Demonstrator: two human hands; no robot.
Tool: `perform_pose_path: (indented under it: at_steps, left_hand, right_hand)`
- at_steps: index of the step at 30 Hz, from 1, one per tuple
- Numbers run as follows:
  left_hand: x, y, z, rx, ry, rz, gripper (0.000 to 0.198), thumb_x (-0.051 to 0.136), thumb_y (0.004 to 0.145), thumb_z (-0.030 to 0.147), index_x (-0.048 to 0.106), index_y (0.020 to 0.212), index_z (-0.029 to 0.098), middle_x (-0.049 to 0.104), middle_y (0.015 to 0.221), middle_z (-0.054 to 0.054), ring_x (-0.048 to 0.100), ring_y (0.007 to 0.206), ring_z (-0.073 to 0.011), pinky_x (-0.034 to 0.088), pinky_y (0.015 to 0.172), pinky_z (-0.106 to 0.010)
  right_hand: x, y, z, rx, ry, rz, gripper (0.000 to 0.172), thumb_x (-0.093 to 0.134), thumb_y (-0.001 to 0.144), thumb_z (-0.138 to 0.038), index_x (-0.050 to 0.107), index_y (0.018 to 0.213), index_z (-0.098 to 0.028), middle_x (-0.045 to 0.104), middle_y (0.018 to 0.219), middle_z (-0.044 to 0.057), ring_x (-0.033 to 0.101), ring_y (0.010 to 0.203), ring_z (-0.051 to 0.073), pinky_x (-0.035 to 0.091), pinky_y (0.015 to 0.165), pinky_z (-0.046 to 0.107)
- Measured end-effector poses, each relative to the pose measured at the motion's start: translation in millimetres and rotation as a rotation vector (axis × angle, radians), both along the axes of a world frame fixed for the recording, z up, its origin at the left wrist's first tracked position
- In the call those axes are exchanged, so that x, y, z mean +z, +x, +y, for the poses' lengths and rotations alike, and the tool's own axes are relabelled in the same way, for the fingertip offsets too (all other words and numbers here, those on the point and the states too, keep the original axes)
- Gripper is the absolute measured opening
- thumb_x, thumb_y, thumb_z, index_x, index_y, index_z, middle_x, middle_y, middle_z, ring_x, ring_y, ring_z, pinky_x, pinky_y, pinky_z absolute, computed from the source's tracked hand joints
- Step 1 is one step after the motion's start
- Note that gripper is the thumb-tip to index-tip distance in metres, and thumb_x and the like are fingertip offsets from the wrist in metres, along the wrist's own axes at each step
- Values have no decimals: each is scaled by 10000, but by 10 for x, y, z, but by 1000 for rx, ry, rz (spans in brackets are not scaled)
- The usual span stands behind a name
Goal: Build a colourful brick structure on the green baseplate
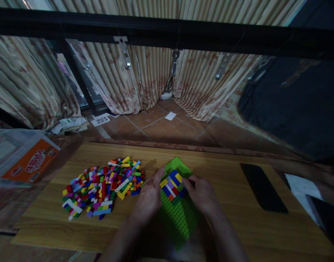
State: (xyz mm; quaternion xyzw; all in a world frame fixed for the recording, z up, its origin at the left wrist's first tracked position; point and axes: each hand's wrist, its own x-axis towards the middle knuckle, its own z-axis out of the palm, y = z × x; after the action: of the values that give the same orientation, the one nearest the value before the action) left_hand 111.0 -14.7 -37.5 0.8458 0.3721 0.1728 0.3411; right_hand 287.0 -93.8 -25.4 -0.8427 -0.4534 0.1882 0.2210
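Observation:
A green studded baseplate (180,218) lies at a slant on the wooden table, with a patch of colourful toy bricks (171,186) built up on it in yellow, blue, white, red and lilac. My left hand (150,194) grips the baseplate's left edge, its fingers alongside the brick patch. On the opposite side, the fingers of my right hand (201,193) are closed at the patch's right edge, around a dark blue toy brick (183,192) that they partly hide. Whether that brick is pressed onto the plate I cannot tell.
A wide heap of loose toy bricks (101,189) covers the left of the wooden table (227,233). A flat black slab (263,187) lies at the right. Beyond the left edge stands a clear plastic box (25,160) with an orange label. Curtains (153,80) hang behind a dark bar (167,31).

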Motion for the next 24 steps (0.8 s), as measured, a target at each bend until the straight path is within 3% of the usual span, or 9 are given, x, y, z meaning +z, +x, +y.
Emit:
perform_pose_path:
  at_steps: [10, 17, 24]
  left_hand:
    - [-53, 96, -17, -180, 241, 129, 627, 476, 804, 86, 439, 1425, 171, 555, 1360, -107, 485, 1235, -270, 379, 1067, -431]
    - [-45, 147, -100, -135, 252, 326, 713, 476, 760, 63, 393, 1458, 178, 486, 1446, -108, 408, 1308, -334, 344, 1068, -514]
    - [-21, 205, -153, -96, 238, 338, 662, 433, 796, 65, 411, 1449, 174, 496, 1438, -96, 410, 1306, -317, 329, 1070, -491]
  right_hand:
    - [60, -2, 30, -19, -58, 59, 398, 463, 906, -419, 591, 606, -192, 601, 584, 24, 521, 549, 134, 312, 542, 250]
    - [40, -32, 94, -63, -86, 35, 405, 539, 863, -524, 668, 676, -189, 670, 652, 54, 589, 615, 166, 328, 565, 264]
    - [-3, -55, 92, -80, -128, -21, 420, 522, 876, -545, 695, 718, -197, 704, 707, 74, 620, 653, 183, 336, 560, 272]
